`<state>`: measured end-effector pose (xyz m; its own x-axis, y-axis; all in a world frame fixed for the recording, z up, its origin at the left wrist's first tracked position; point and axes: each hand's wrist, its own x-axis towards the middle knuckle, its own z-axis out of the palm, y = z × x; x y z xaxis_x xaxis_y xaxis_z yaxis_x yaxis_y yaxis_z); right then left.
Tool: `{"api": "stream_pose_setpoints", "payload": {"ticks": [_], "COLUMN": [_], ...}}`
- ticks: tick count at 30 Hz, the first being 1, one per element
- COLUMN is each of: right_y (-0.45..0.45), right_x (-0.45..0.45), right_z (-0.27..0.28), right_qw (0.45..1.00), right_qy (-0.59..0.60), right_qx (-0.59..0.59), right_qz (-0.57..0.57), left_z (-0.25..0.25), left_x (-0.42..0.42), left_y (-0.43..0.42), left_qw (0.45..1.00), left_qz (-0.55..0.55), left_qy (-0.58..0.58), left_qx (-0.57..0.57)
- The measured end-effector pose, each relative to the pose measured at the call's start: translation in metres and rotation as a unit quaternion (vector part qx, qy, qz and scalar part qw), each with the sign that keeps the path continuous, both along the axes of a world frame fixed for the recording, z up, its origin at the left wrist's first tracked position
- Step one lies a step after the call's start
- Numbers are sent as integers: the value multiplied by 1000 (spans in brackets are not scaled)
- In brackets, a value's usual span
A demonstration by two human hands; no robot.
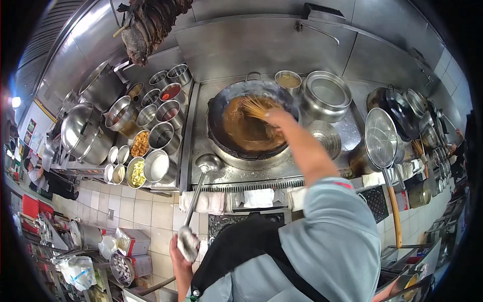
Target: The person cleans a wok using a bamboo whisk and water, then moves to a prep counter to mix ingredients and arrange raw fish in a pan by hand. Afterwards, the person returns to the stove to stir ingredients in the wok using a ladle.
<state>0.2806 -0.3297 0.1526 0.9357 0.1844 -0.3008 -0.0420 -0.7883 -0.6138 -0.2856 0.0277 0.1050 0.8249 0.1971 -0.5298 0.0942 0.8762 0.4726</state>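
Wide steel pot (328,95): rim up, the landmark for all below.
Small steel pot (288,80): just left of it, holding cloudy brownish liquid.
Perforated strainer (326,138): just in front of it.
Wire-mesh skimmer (381,138): to its right and nearer, with a long wooden handle.
Swing-arm tap (322,31): on the steel wall behind it.
White towel (258,198): left of it and nearer, along the stove's front edge.
Yellow-green chopped vegetable (137,172): in a container far to its left.
Domed-lid stockpot (85,133): farther left still.
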Motion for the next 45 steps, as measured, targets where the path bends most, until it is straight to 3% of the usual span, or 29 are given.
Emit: {"api": "stream_pose_setpoints", "payload": {"ticks": [3,6,9,10,12,14,19,20,21,22,24,28,30,32,34,36,38,40,41,42,44,45], "right_y": [87,99,26,-3,-67,-103,-9,34,76,110,134,62,9,-45,-86,-106,-89,-39,-6,38,108,125], "right_x": [-26,-89,-146,-166,-158,-112,-8,9,-6,-15,-41,-143,-167,-174,-146,-97,-39,8,32,9,-8,-12], "right_z": [-2,16,47,66,71,51,4,-44,-35,-23,-25,58,46,63,74,55,39,13,-25,-14,4,1], "right_qw": [1000,997,979,973,982,950,986,982,976,985,987,987,971,980,968,955,962,978,994,959,958,976], "right_qy": [20,29,39,-21,58,-112,-123,-24,0,49,-10,66,-59,-7,-23,-130,-193,-160,-96,2,75,68], "right_qx": [22,54,-29,-85,-107,-269,-105,153,190,140,147,5,-107,-113,-211,-256,-191,-130,45,256,262,202], "right_qz": [3,39,198,216,145,108,-42,-111,-103,-87,-57,145,204,162,136,70,6,-30,-38,-122,-84,-47], "left_z": [11,18,15,9,5,16,-3,-9,-4,2,17,0,-22,-12,-13,-12,-4,2,9,17,34,37], "left_x": [54,51,11,-10,-45,-58,4,24,38,54,58,19,-13,-42,-68,-72,-65,-40,-24,-6,30,42], "left_y": [-8,-16,-11,-7,-4,-7,-3,-6,-12,-19,-31,-26,-19,-21,-17,-15,-15,-18,-22,-27,-43,-44], "left_qw": [996,996,998,998,993,992,996,997,998,998,994,992,985,981,983,987,991,995,997,998,999,1000], "left_qz": [-73,-79,-23,4,77,83,3,-10,-30,-51,-80,-17,45,92,72,90,100,80,62,43,26,-1], "left_qy": [-46,-36,27,45,86,97,84,70,57,40,10,96,137,166,145,120,91,55,47,39,25,19], "left_qx": [6,28,43,43,-20,2,21,14,15,16,68,75,94,39,81,62,15,-11,-9,-6,-31,-17]}}
